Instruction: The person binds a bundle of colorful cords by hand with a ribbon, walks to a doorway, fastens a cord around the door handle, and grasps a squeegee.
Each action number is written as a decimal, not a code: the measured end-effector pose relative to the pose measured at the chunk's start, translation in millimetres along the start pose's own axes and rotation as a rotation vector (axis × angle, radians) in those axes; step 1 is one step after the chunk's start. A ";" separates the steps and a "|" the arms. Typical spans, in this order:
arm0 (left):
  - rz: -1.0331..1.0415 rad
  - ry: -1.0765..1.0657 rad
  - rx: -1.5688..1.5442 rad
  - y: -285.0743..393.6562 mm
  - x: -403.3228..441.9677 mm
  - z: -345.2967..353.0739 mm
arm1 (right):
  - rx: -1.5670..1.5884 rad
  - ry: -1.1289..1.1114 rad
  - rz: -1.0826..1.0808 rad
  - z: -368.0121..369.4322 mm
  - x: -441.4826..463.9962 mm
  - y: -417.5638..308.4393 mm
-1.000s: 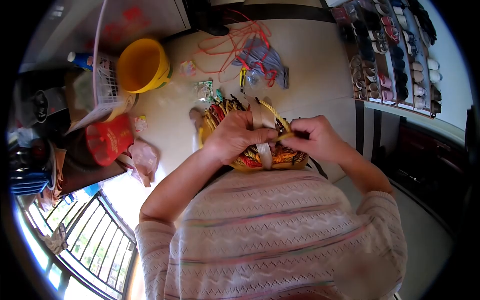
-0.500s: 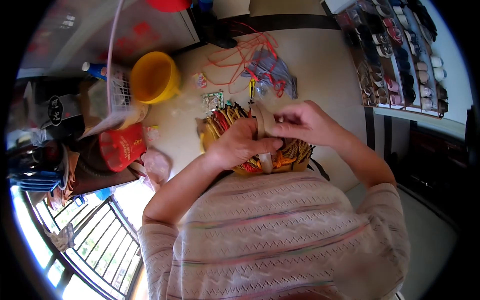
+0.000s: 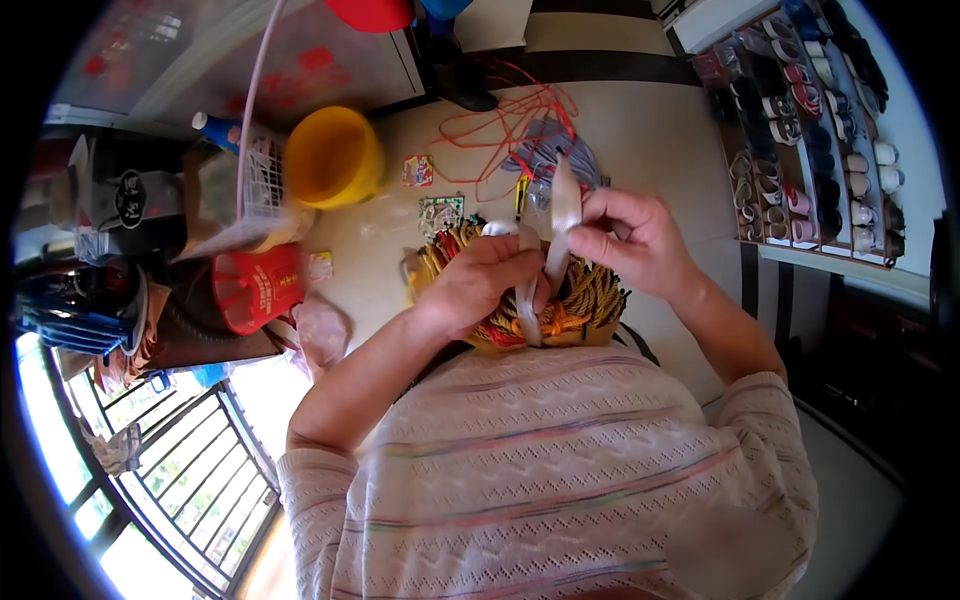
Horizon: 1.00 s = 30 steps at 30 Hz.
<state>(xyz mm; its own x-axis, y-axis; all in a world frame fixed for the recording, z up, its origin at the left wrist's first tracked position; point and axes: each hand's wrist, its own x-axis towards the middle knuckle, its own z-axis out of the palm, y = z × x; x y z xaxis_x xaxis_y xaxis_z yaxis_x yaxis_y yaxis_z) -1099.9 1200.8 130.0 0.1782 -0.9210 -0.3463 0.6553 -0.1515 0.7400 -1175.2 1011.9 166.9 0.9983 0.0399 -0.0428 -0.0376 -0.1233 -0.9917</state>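
In front of my body sits a bundle of twisted cords point(image 3: 592, 298), mostly golden yellow with some red and dark ends. A pale, slightly shiny ribbon point(image 3: 566, 195) runs over the bundle and rises at its free end. My right hand point(image 3: 635, 240) pinches that raised end between thumb and fingers. On the other side, my left hand point(image 3: 478, 285) is closed on the ribbon where it crosses the cords. A yellow-handled tool, perhaps a cutter point(image 3: 521, 195), lies just beyond the bundle.
Past the bundle, tangled red string point(image 3: 490, 128) and grey cloth point(image 3: 548, 150) lie on the floor. A yellow bucket point(image 3: 375, 165), a red container point(image 3: 258, 292) and a white wire basket point(image 3: 265, 175) stand to the left. A shoe rack point(image 3: 805, 140) fills the upper right.
My right hand has drawn the ribbon's end up and away from the bundle, so it now stands upright. My left hand stays on the ribbon. The whole view has shifted slightly.
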 end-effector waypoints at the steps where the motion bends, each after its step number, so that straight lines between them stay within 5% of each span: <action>1: 0.012 -0.048 0.098 2.6 1.6 -2.1 | -0.146 -0.048 -0.099 -1.6 1.5 -4.1; 3: 0.014 -0.109 0.206 2.6 1.8 -2.5 | -0.319 -0.062 -0.444 6.5 19.9 -7.5; 8: -0.023 -0.012 0.102 8.6 -0.6 13.3 | -0.467 -0.170 0.025 10.5 18.9 -7.7; 11: 0.011 0.016 0.011 6.4 0.0 12.6 | -0.256 -0.248 0.254 -5.8 10.6 -11.8; 17: -0.069 0.060 0.133 12.8 -5.6 13.3 | -0.306 -0.240 0.118 -5.6 -18.9 -20.9; 20: -0.083 0.075 0.107 14.4 -5.4 13.4 | -0.313 -0.451 0.180 -18.3 -19.2 -20.5; 23: -0.116 0.107 0.116 8.4 -4.9 9.5 | -0.227 -0.279 -0.006 -16.1 -14.0 18.8; 26: -0.055 0.123 0.167 7.6 -6.2 9.4 | -0.169 -0.388 0.223 -1.9 -16.9 8.6; 30: -0.021 0.162 0.219 3.3 -2.8 12.1 | -0.184 -0.286 0.243 10.1 -25.5 28.1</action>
<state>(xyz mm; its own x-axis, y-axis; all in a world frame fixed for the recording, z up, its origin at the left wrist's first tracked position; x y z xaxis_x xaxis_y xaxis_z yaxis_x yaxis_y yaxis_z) -1107.1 1198.6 140.4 0.2925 -0.8502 -0.4377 0.4886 -0.2606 0.8327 -1202.2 1017.4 139.0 0.9076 0.2583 -0.3311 -0.2364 -0.3373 -0.9112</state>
